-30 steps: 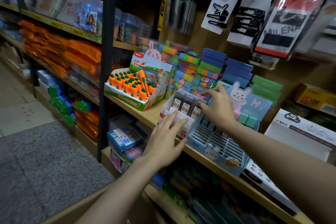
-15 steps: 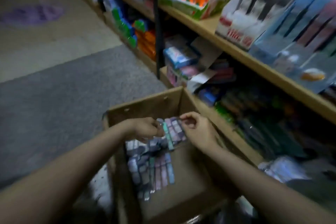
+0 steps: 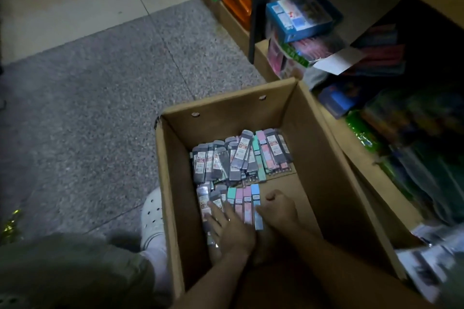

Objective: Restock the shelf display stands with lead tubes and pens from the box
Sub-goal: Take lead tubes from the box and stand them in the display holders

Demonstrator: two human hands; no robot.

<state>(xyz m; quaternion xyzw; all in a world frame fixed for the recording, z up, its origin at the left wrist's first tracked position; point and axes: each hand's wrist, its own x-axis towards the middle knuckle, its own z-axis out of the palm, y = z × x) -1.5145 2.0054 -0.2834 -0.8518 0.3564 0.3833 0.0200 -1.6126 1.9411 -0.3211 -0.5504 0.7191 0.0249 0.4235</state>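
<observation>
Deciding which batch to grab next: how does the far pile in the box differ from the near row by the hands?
The far pile is mostly grey lead tubes, heaped and overlapping at angles; the near row shows pastel green, pink and blue packs lying flat, side by side. No hand touches the far pile, while the left hand rests its fingers on the near row and the right hand is beside it. Both lie on the floor of the cardboard box.
</observation>
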